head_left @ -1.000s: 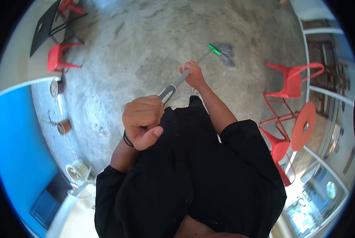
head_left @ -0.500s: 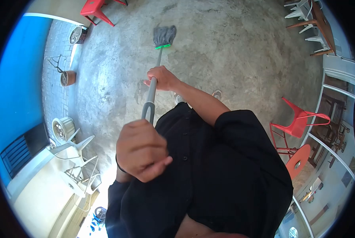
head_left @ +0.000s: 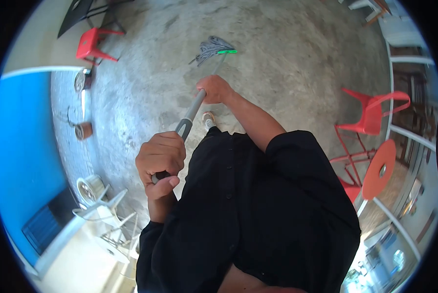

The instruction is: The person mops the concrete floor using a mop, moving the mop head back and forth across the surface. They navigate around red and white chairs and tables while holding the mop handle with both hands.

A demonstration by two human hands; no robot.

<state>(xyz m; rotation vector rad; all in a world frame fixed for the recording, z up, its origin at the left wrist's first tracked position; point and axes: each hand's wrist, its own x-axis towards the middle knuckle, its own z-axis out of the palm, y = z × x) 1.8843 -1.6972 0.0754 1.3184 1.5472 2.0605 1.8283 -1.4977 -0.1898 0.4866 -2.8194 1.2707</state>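
A mop with a grey handle slants up from my body to the floor ahead. Its green clamp lies to the right of the grey strings, which spread leftward on the concrete. My left hand is closed around the dark top end of the handle, beside my black shirt. Further down the pole, my right hand grips it with the arm stretched forward. One of my shoes shows just below the right hand.
A red stool stands at the far left by a dark table. Along the left are pots and white chairs. To the right are a red chair and a round orange-red table.
The mop head has swung right, its strings now trailing left. My left hand has moved slightly left and down, my right hand slightly right. The surroundings have shifted in view.
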